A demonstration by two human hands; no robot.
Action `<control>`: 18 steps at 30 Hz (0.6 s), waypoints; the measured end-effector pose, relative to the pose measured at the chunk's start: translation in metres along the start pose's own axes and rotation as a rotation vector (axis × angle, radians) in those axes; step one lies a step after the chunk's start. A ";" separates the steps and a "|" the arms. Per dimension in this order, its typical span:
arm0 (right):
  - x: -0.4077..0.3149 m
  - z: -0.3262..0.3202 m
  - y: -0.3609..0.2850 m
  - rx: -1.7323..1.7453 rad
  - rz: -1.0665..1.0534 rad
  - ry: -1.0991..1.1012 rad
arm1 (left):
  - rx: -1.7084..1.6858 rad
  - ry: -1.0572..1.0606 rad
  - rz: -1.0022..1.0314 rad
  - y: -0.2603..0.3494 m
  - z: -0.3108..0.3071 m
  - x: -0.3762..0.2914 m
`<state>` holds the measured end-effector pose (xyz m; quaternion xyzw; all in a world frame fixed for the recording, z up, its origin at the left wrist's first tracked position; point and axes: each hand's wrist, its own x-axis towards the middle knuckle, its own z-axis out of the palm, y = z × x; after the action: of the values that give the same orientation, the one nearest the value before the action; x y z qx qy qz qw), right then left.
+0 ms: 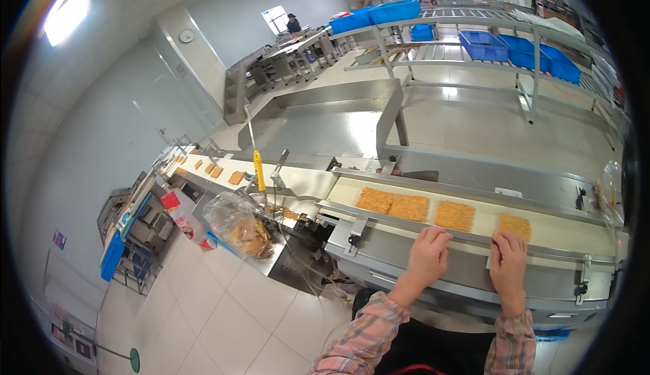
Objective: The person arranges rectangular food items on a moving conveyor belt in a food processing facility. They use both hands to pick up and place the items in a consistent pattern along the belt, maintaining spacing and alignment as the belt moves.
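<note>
Several square golden-brown noodle-like food cakes lie on the cream conveyor belt [482, 213] in front of me. Two cakes [392, 204] touch at the left, one cake [454, 215] lies apart in the middle, and another cake [514, 226] is at the right. My left hand [429, 254] rests at the near metal guide rail [472, 236], just below the middle cake, with its fingers bent. Beside the near edge of the right cake is my right hand [509, 259], its fingertips curled; whether they touch the cake is hard to tell.
A second belt [299, 179] with smaller cakes runs off to the left. Near it stand a yellow-handled tool [259, 171] and a clear plastic bag [249, 233] of brown pieces. A steel tray table [325, 121] and a rack with blue crates [396, 12] lie beyond.
</note>
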<state>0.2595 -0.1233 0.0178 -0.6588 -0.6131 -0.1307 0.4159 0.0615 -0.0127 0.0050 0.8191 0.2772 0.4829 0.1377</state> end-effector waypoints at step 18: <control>0.001 0.016 0.007 -0.363 0.145 -0.101 | 0.023 -0.026 0.023 -0.002 -0.001 0.000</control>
<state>0.2604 -0.1103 0.0064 -0.7712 -0.5505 -0.1756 0.2672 0.0599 -0.0107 0.0042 0.8300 0.2714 0.4707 0.1261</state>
